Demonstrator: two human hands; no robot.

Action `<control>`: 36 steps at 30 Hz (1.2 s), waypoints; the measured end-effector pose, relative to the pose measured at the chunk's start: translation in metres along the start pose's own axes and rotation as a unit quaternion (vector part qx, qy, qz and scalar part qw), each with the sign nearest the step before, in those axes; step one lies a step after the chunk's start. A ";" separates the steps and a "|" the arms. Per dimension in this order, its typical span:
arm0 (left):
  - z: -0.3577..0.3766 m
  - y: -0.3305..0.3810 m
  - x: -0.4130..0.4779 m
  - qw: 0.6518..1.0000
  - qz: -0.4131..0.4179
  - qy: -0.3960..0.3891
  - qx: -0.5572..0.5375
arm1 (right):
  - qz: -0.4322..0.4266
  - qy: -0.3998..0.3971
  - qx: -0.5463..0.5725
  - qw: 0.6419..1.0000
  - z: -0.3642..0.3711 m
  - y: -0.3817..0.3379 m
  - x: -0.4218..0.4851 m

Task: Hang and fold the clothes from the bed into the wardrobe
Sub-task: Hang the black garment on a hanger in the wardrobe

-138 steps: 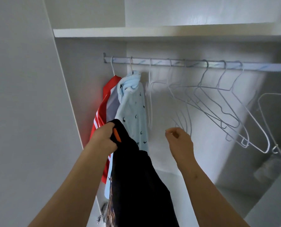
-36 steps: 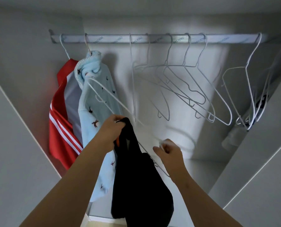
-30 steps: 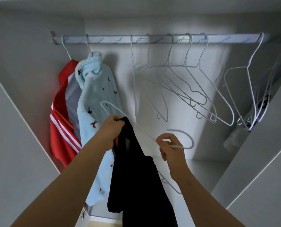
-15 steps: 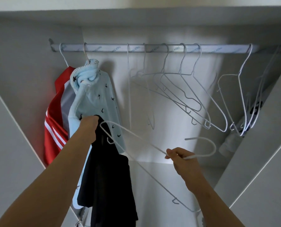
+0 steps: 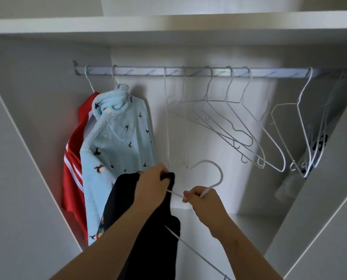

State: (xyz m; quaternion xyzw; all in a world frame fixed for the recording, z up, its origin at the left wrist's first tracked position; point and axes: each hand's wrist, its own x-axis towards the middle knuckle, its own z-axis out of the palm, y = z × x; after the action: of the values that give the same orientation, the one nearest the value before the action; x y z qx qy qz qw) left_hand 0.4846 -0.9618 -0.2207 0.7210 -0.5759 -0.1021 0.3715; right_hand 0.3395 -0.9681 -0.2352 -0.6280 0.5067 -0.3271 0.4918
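Since half a second ago, your two hands are coming close together, and one shoulder of the white hanger (image 5: 221,174) is now going out of sight behind your left hand (image 5: 152,186), where before it was lying in front of the cloth. Its hook is now pointing upward.

Your left fingers are curling tightly around the top of the black garment (image 5: 120,199), which is hanging down from your fist in front of the open wardrobe, well below the rail (image 5: 144,71). Your right hand (image 5: 206,201) is pinching the hanger at its neck, just under the hook.

I cannot tell if the hidden shoulder is really entering the neck opening. If it is only sliding behind the fabric, the garment is probably going to slip off when you are releasing the left hand, and fall to the wardrobe floor. The thin wire can also catch in the cloth and stretch it if you are pushing hard.

When you are lifting, the hook may tangle with the empty hangers (image 5: 231,124) crowding the rail. The black cloth is also hanging just beside the light blue garment (image 5: 118,134), so it may drag it.
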 end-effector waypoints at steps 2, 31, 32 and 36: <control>0.003 0.008 -0.009 0.994 -0.016 -0.033 -0.101 | 0.016 0.022 0.022 0.999 0.005 -0.001 0.001; -0.022 0.040 -0.011 0.990 0.129 0.045 0.040 | -0.219 0.199 -0.014 0.955 -0.004 -0.017 -0.014; -0.025 0.041 -0.011 0.990 0.127 0.048 0.035 | -0.184 0.144 0.013 0.972 -0.004 -0.017 -0.015; -0.037 0.039 -0.010 0.991 0.103 0.081 0.013 | -0.159 0.059 0.026 0.985 -0.004 -0.014 -0.010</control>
State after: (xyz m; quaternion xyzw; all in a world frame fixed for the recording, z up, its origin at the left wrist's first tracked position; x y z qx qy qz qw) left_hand 0.4733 -0.9397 -0.1720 0.6683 -0.6166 0.0034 0.4161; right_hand 0.3376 -0.9596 -0.2193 -0.6675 0.4198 -0.4505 0.4187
